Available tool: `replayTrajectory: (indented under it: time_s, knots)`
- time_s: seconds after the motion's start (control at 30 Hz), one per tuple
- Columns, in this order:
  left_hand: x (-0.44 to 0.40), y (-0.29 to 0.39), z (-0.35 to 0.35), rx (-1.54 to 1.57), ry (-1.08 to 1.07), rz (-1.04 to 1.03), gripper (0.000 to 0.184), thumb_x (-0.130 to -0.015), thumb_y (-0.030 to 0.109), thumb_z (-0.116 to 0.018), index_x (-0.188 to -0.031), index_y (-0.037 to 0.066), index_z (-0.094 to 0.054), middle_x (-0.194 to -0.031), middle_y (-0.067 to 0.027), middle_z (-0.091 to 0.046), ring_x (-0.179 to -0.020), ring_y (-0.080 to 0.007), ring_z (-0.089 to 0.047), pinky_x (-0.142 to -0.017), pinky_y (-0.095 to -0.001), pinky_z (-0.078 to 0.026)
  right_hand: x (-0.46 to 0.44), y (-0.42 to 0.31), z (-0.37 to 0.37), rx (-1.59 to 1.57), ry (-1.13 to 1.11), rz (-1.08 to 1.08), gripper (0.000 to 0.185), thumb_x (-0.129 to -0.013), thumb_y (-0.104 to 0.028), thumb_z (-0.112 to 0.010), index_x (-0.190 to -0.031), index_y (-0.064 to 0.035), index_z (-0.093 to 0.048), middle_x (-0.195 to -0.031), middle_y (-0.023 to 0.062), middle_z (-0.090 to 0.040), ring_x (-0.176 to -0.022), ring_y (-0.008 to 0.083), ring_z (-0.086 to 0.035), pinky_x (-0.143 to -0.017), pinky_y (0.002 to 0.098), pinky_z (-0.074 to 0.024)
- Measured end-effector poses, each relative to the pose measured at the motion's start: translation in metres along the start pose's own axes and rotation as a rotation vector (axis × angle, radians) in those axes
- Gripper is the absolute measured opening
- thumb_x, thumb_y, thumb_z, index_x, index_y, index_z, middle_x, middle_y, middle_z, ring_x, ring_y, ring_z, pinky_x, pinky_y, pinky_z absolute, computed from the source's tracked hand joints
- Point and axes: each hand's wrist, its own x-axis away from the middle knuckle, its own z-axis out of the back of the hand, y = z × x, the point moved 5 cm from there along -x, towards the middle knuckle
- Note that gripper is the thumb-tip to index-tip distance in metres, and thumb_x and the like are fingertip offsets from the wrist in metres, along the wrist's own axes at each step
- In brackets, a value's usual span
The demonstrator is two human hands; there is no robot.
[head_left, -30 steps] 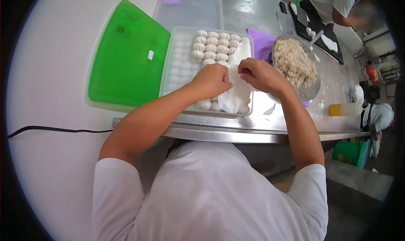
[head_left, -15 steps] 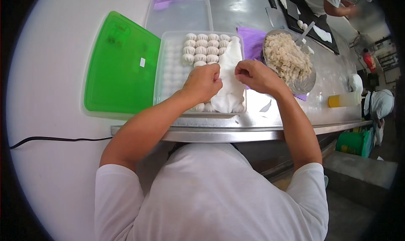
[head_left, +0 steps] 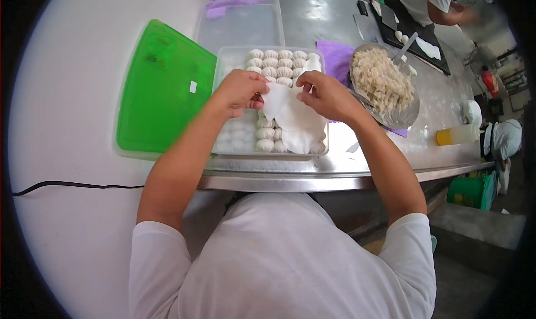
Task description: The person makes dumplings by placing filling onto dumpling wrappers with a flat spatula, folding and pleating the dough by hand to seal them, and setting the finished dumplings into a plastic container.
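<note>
Rows of pleated white dumplings (head_left: 269,71) sit in a clear plastic tray (head_left: 223,150). Thin white dumpling wrappers (head_left: 301,126) lie overlapping on the dumplings along the tray's right side. My left hand (head_left: 241,91) pinches the left edge of one raised dumpling wrapper (head_left: 274,97) over the tray. At that wrapper's right end, my right hand (head_left: 325,94) has curled fingers, with thumb and index finger at the edge. Their exact contact is partly hidden. Under the tray's left part, a lower layer of pale round shapes (head_left: 237,136) shows through.
A bowl of pale filling (head_left: 382,79) with a spatula (head_left: 406,46) stands right of the tray on a purple cloth (head_left: 333,56). A green lid (head_left: 162,95) leans at left. Beyond are a squeeze bottle (head_left: 458,134) and a co-worker's arm (head_left: 441,12) by a black board (head_left: 410,34).
My left hand has moved up and left, drawing a wrapper out leftward from the others. My right hand has shifted slightly left. More dumplings show at the front of the tray.
</note>
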Motion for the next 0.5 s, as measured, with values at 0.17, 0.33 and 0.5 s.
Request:
replayTrajectory:
  time_s: [0.17, 0.33, 0.5]
  knots:
    - [0.034, 0.051, -0.004, -0.105, -0.02, -0.161, 0.012, -0.089, 0.008, -0.068, -0.1, 0.002, -0.068, -0.085, -0.0013, -0.064, -0.068, -0.009, -0.059, -0.061, -0.025, -0.052, 0.008, 0.002, 0.014, -0.464, 0.051, -0.147, 0.05, -0.097, -0.034, -0.067, -0.13, 0.0011, -0.056, -0.113, 0.0096, -0.064, -0.104, 0.0171, -0.059, -0.091, 0.032, -0.0471]
    - [0.073, 0.103, -0.065, 0.051, -0.288, -0.311, 0.016, -0.089, 0.007, -0.069, -0.103, -0.001, -0.067, -0.086, -0.0037, -0.066, -0.068, -0.0109, -0.061, -0.061, -0.026, -0.053, 0.046, 0.007, 0.0, -1.342, -0.175, -0.107, 0.089, -0.086, -0.063, -0.069, -0.144, -0.0007, -0.045, -0.139, 0.0143, -0.054, -0.128, 0.0245, -0.051, -0.105, 0.0379, -0.0397]
    - [0.064, 0.095, -0.127, 0.114, -0.458, -0.319, 0.024, -0.093, 0.015, -0.071, -0.109, -0.002, -0.065, -0.09, -0.0051, -0.066, -0.075, -0.0123, -0.065, -0.067, -0.0272, -0.057, 0.095, -0.018, 0.027, -1.861, -0.226, 0.304, 0.08, -0.088, -0.058, -0.07, -0.142, -0.0046, -0.046, -0.143, 0.0121, -0.053, -0.134, 0.0255, -0.05, -0.113, 0.0438, -0.0385]
